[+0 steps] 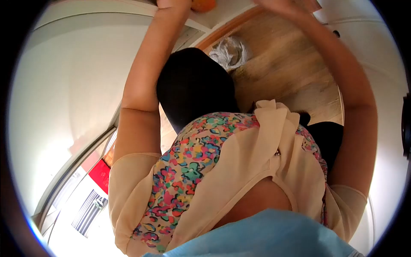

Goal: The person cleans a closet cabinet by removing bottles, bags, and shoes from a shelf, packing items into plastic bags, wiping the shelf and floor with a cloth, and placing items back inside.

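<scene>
My left hand [173, 3] reaches up to the top edge, where its fingers are cut off. Right beside it lies a round orange thing [203, 5], partly cut off; whether the hand touches it I cannot tell. My right hand [276, 4] is also at the top edge, blurred and mostly out of frame. Close to that wrist a small brown piece [315, 5] shows. What either hand holds, if anything, is hidden.
White panels stand at the left [64, 85] and at the right [368, 47], the right one with a dark knob [336, 34]. A crumpled whitish bag or cloth [231, 52] lies on the wooden floor [282, 64] beside my bent black-clad knee [195, 81].
</scene>
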Motion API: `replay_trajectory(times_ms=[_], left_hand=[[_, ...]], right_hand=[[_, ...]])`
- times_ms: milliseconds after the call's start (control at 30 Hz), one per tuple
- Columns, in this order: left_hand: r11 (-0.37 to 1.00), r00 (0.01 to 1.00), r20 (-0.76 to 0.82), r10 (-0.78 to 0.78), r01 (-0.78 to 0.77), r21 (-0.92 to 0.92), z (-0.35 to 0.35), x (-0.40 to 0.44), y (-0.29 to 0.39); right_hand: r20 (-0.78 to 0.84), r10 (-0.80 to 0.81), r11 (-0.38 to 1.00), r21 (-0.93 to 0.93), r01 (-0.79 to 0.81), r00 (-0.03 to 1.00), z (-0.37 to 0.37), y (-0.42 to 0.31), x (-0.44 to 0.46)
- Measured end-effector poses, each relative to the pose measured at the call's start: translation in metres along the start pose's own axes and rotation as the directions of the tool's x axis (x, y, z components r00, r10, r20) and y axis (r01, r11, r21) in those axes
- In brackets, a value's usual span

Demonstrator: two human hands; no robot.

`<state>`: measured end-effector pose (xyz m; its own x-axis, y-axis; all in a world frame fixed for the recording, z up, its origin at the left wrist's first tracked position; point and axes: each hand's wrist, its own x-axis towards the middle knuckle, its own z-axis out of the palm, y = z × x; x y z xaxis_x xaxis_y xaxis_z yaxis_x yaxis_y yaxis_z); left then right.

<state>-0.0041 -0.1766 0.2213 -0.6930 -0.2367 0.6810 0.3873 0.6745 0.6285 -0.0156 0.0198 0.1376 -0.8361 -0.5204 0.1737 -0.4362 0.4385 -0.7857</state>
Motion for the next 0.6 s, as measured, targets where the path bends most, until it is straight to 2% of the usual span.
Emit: replay_trajectory(times_ms=[33,67,133,167,233,267,333,367,433,467,500,533,567,600], left_hand=[[1.0,1.0,-0.007,-0.001,0.001,0.0,-0.007,0.0,0.0],[0.991,0.991,-0.045,0.123,-0.12,0.063,-0.002,0.003,-0.014],[0.995,0.996,-0.028,0.08,-0.079,0.057,-0.005,0.002,-0.015],[0.998,0.999,-0.024,0.036,-0.035,0.042,-0.003,0.006,-0.015],[0.997,0.996,0.043,0.082,-0.083,0.003,-0.008,0.01,0.003],[0.889,0.953,0.078,0.292,-0.3,0.347,-0.006,0.01,-0.017],[0.628,0.863,0.175,0.474,-0.47,0.62,-0.014,0.01,-0.051],[0.694,0.892,0.294,0.342,-0.451,0.561,-0.022,0.009,-0.056],[0.756,0.88,0.419,0.223,-0.427,0.496,-0.026,0.013,-0.066],[0.974,0.938,0.339,0.067,-0.135,0.183,-0.027,0.015,-0.073],[0.966,0.936,0.328,-0.125,0.19,-0.173,-0.026,0.016,-0.074],[0.997,0.945,0.321,-0.067,0.075,-0.012,-0.026,0.016,-0.065],[0.997,0.945,0.322,-0.063,0.073,-0.02,-0.023,0.013,-0.044],[0.988,0.964,0.241,-0.11,0.132,-0.079,-0.018,0.007,-0.017]], right_hand=[[0.309,0.156,0.981,-0.158,-0.111,0.938,0.036,0.001,-0.018],[0.549,0.332,0.927,-0.342,-0.157,0.767,0.062,-0.001,-0.034],[0.604,0.368,0.927,-0.298,-0.228,0.707,0.096,-0.027,-0.067],[0.551,0.258,0.951,-0.288,-0.109,0.794,0.13,-0.017,-0.08],[0.398,-0.013,0.923,-0.347,0.164,0.917,0.197,0.006,-0.107],[0.388,-0.004,0.921,-0.358,0.154,0.922,0.212,0.012,-0.115],[0.514,0.105,0.843,-0.5,0.197,0.851,0.224,0.018,-0.129],[0.5,0.114,0.842,-0.507,0.183,0.858,0.226,0.025,-0.133],[0.432,0.139,0.806,-0.573,0.152,0.891,0.222,0.044,-0.142],[0.32,0.142,0.844,-0.534,0.055,0.937,0.223,0.068,-0.15],[0.287,0.26,0.811,-0.583,-0.047,0.922,0.199,0.079,-0.156],[0.251,0.371,0.767,-0.626,-0.143,0.894,0.171,0.087,-0.161],[0.174,0.423,0.703,-0.682,-0.201,0.889,0.144,0.098,-0.167],[0.092,0.467,0.63,-0.732,-0.258,0.879,0.12,0.111,-0.173]])
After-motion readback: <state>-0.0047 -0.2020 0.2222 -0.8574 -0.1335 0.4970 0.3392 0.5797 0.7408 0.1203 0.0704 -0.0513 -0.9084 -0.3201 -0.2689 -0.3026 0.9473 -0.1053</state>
